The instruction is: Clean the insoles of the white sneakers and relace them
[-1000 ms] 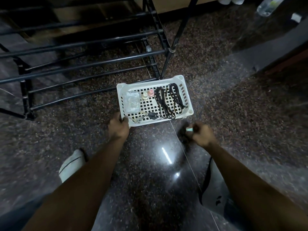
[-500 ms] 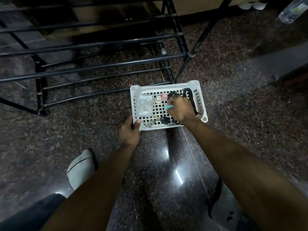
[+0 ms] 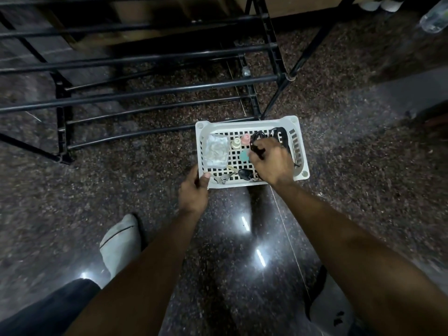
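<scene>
A white perforated basket [image 3: 247, 122] stands on the dark floor. My left hand [image 3: 194, 192] grips its near-left corner, thumb over the rim. Inside the basket, my right hand [image 3: 272, 161] curls its fingers round the black laces [image 3: 282, 135] that lie along the right side. A small teal item [image 3: 243, 155] lies on the basket floor just left of that hand. One white sneaker [image 3: 120, 241] sits on the floor at lower left, and a second white sneaker [image 3: 324, 311] shows partly under my right forearm.
The basket also holds a clear plastic packet [image 3: 216, 151], a cream bottle [image 3: 236, 143], a pink bottle [image 3: 245, 138] and a black key fob [image 3: 244, 174] with keys. A black metal shoe rack [image 3: 155, 88] stands right behind it. A plastic bottle [image 3: 434, 19] lies far right.
My right hand moved from the floor into the basket with the teal item, released it there, and now grips the black laces. My left hand stayed on the basket's corner.
</scene>
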